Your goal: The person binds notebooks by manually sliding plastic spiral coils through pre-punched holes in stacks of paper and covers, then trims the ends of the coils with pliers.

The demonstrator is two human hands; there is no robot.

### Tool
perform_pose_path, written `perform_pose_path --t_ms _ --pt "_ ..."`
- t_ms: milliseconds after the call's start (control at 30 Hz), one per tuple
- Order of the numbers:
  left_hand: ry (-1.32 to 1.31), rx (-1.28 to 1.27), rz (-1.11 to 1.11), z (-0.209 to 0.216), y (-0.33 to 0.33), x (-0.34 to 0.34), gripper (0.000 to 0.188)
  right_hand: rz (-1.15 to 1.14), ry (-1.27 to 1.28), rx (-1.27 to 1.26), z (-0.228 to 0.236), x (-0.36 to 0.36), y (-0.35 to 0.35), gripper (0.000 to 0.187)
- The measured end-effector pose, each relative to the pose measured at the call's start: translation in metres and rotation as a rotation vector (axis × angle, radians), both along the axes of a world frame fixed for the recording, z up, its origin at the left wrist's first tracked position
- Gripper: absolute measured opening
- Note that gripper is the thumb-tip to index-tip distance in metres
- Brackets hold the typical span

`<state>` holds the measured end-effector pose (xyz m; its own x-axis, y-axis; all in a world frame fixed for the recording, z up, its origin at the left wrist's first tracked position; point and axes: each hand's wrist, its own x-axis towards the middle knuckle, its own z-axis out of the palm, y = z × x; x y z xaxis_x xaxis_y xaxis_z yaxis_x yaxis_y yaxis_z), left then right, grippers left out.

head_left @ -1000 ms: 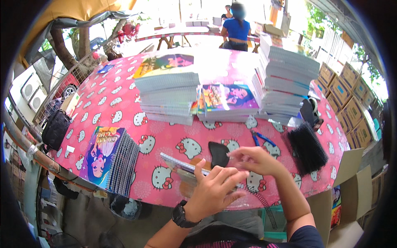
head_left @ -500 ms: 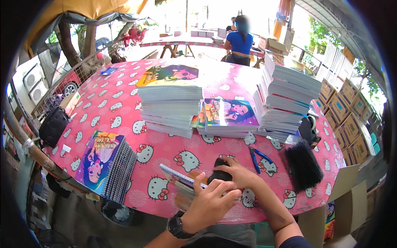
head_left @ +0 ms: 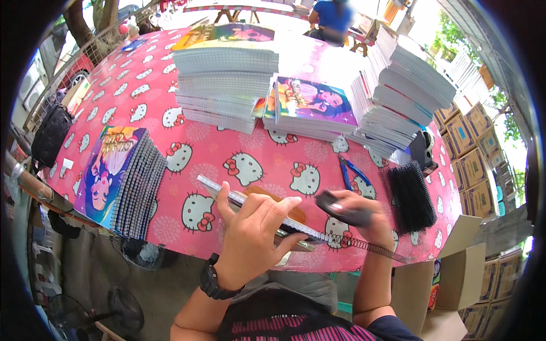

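My left hand (head_left: 253, 238), with a black watch at its wrist, grips a notebook (head_left: 305, 228) tilted on edge above the near edge of the table. A thin dark spiral coil (head_left: 367, 245) sticks out from the right end of its spine and passes by my right wrist. My right hand (head_left: 371, 219), smeared by motion, is closed round a black handheld object (head_left: 341, 209) just right of the notebook; its kind is unclear. Behind the notebook a brown wooden piece (head_left: 297, 214) lies on the table. Blue-handled pliers (head_left: 354, 173) rest beyond my right hand.
Spiral-bound notebooks (head_left: 136, 184) are piled at the left. Tall stacks of unbound notebooks (head_left: 222, 79) (head_left: 406, 94) and a lower stack (head_left: 313, 102) stand at the back. Black coils (head_left: 409, 199) lie right on the pink tablecloth (head_left: 227, 145). An open carton (head_left: 463, 273) stands beside the table.
My right hand has lifted the black object off the table and moved it right. My left hand has shifted slightly left with the notebook. The view has tilted downward.
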<state>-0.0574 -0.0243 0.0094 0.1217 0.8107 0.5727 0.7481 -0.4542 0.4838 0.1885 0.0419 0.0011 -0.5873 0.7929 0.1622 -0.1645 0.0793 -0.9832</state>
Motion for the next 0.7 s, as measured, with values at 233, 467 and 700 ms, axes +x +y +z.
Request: perform_pose_path --t_ms 233,467,700 --pt "-0.076 0.010 -0.040 -0.004 0.003 0.000 0.058 0.025 -0.236 0.191 0.028 0.000 -0.012 0.058" --pt "-0.085 0.023 -0.041 -0.002 0.005 0.000 0.065 0.023 -0.514 0.370 0.037 -0.006 0.015 0.058" --pt "-0.119 0.045 -0.024 -0.007 0.001 -0.004 0.073 0.096 -0.512 0.377 0.038 -0.016 0.024 0.048"
